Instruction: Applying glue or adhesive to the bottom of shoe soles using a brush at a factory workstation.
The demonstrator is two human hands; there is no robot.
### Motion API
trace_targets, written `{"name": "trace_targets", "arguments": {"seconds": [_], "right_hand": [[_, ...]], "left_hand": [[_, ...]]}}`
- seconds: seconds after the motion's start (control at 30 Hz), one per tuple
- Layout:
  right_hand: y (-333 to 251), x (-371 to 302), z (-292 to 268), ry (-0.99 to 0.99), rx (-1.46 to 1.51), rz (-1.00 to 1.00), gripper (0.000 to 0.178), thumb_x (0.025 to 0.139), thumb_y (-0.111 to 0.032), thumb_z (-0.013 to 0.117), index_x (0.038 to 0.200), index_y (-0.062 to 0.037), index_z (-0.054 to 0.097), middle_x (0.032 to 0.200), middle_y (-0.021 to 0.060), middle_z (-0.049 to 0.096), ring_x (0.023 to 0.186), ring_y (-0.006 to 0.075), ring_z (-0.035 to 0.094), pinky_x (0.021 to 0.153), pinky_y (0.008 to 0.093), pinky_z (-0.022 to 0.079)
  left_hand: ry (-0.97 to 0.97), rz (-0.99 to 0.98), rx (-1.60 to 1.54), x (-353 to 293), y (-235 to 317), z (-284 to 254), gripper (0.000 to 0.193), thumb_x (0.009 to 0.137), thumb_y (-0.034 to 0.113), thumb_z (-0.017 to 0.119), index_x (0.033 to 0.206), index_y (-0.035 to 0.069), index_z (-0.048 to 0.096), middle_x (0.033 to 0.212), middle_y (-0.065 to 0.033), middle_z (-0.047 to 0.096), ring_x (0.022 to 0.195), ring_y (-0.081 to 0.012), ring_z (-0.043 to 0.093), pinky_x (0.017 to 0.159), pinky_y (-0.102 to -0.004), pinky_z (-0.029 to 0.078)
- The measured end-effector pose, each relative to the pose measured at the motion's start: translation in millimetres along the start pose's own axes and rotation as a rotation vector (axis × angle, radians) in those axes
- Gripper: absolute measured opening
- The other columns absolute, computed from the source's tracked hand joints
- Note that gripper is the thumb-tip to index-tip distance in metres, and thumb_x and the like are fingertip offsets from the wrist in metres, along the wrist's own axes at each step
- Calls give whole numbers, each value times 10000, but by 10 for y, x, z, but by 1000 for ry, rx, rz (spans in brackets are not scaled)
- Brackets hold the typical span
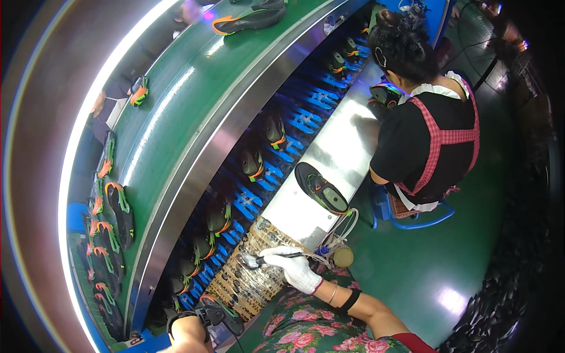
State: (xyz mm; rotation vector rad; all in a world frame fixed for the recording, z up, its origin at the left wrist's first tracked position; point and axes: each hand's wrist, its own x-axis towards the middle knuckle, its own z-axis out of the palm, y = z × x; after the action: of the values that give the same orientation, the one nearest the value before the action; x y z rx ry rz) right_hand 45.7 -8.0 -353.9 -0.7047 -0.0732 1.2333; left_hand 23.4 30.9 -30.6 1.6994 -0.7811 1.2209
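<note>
The right hand [292,269], in a white glove [303,277], is curled round a brush [251,260]; its head is over the brown taped surface [253,289]; the left hand is hidden, so I cannot tell how open it is; a dark shoe [234,321] is by the left wrist [188,326]

Left forearm [189,340], below green belt [162,135], cut off by bottom edge; left hand hidden beyond black wrist device [210,316]. Upper shoe [269,5] at belt's far end cropped. Dark heap [500,300], well right of belt: pieces unclear.
</note>
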Motion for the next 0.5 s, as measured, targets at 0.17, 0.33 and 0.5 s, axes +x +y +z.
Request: {"name": "trace_targets", "arguments": {"seconds": [0.17,0.33,0.5], "right_hand": [[-188,44,-119,-8,-65,-41,195,912,-66,722,1078,31,756,1063,79,759,966,137,688,888,271,527],[-390,101,-255,53,-85,20,201,904,-100,738,1063,20,768,1047,84,769,956,146,695,904,281,530],[-574,142,-270,41,-98,-9,198,896,-94,751,1063,10,771,1034,62,772,951,126,694,900,269,533]], "left_hand": [[-286,-416,582,65,-490,-307,205,890,116,709,1068,172,623,683,-47,601,626,-173,579,584,-291,458],[-76,-946,523,-79,-1909,-666,356,922,8,612,1276,-2,642,1017,-35,638,954,-137,638,889,-282,510],[-477,-727,927,114,-2914,-1312,519,866,47,634,1383,79,601,1143,-106,673,1072,-201,648,910,-329,513]]}}
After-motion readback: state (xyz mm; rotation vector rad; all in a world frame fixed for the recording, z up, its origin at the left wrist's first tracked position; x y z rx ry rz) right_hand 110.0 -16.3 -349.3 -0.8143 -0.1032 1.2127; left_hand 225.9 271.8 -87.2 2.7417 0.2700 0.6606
